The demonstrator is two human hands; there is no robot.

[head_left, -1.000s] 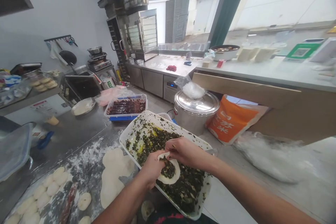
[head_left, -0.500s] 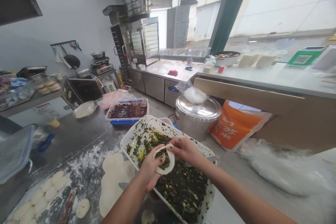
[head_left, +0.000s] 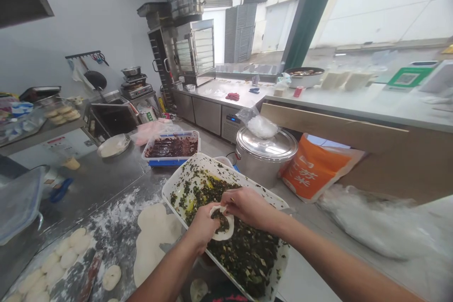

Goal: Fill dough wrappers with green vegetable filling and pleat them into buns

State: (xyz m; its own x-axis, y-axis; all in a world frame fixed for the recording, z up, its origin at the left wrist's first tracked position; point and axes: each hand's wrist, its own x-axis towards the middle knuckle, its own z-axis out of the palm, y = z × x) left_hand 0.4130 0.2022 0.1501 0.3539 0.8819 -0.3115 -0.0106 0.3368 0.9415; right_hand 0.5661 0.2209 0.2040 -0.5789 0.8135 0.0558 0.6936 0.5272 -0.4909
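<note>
Dough wrapper (head_left: 227, 234), filled but open-mouthed, sits in the grip of your left hand (head_left: 203, 226) above the white tub (head_left: 201, 157) of green filling (head_left: 249, 259); your right hand (head_left: 247, 205) pinches its rim. Seemingly unfilled dough rounds (head_left: 69, 258) lie on your table (head_left: 123, 174).

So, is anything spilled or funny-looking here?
Nothing looks broken. But white powder, probably flour, is scattered over the steel table beside the flat dough, and bits of green filling cling to the white tray's inner walls. It looks messy, though maybe normal around dough.
</note>
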